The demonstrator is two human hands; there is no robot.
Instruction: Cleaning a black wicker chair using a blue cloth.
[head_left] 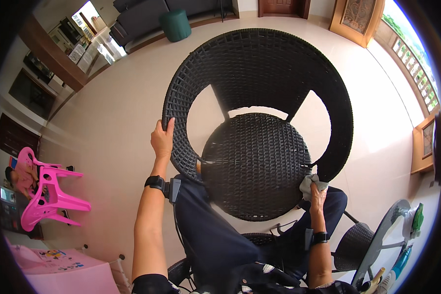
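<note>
In front of my knees stands a black wicker chair (256, 161) with a round woven seat and a curved back that wraps around it. My left hand (162, 139) grips the left rim of the curved back, thumb on the inner side and the other fingers hidden behind it. A crumpled grey cloth (308, 186) is in my right hand (319, 196), which presses it against the chair's near right end, beside the seat edge. Gaps between seat and back show the pale floor.
A person sits on a pink plastic chair (54, 193) at the left, above a pink table (71, 274). At the lower right are a glass-topped table (384, 240) with bottles and another wicker chair (353, 245). A green stool (175, 25) and a dark sofa (144, 22) stand far off.
</note>
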